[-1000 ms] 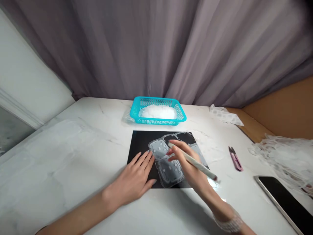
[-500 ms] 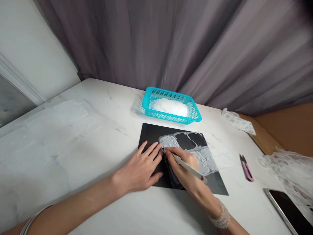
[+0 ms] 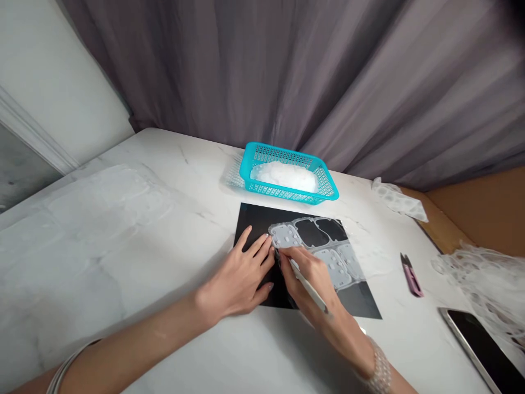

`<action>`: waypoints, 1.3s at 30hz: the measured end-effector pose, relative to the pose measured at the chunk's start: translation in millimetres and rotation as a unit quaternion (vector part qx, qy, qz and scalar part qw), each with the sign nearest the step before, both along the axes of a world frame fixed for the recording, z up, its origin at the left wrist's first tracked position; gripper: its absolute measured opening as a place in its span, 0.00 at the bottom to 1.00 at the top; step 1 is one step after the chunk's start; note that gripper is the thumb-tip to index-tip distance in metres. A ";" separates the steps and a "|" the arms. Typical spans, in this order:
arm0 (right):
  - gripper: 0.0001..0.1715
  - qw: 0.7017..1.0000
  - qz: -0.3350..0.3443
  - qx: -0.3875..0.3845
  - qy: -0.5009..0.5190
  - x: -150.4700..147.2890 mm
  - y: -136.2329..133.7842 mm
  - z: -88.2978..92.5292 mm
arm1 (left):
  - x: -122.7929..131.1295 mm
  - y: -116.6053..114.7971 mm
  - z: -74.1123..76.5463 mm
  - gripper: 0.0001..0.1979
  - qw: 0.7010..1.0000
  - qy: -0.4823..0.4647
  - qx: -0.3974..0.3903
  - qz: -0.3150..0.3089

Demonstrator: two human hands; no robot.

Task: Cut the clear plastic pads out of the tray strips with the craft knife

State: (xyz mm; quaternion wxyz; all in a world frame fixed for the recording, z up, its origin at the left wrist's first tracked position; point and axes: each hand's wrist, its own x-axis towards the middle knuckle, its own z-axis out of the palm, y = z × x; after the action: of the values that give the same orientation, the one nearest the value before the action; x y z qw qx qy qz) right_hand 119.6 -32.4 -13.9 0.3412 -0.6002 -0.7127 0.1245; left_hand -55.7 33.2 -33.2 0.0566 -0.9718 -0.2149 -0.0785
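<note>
A black mat lies on the marbled table, with a translucent whitish sheet on top. The sheet has rounded panels with raised dots, and two of its upper panels are open, so black shows through. My left hand rests flat with fingers spread, its fingertips at the sheet's left edge. In my right hand is a slim white pen-shaped tool, pinched near its lower end and slanting back over the hand. Its tip meets the sheet's edge beside my left fingertips; the tip's kind is too small to tell.
Behind the mat stands a turquoise basket with a white pile inside. Pink thread snips, a phone and a heap of clear scraps are on the right, near a cardboard box. Translucent sheets lie at left.
The pen-shaped tool now stands a bit steeper, its rear end shifted left. My left hand stays flat, its fingers a little shifted. The whole view has shifted slightly.
</note>
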 end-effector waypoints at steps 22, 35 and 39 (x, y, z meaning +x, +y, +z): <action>0.18 0.994 0.019 -0.003 -0.107 -3.2 16.8 -21.4 | -5.0 22.7 -2.2 0.21 0.992 -0.045 -0.087 -0.075; 0.27 0.997 0.081 -0.003 0.002 10.0 18.6 -6.9 | 4.8 28.3 1.5 0.21 0.993 -0.036 -0.032 -0.110; 0.16 0.975 -0.081 -0.014 0.207 61.2 16.0 4.2 | 8.4 27.2 2.9 0.23 0.994 -0.030 0.009 -0.108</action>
State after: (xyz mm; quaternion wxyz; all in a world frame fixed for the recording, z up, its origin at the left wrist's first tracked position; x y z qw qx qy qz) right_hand 180.8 -16.4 -9.7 0.4816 -0.6222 -0.5736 0.2280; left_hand -47.2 60.4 -30.3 0.0505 -0.9860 -0.1091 -0.1152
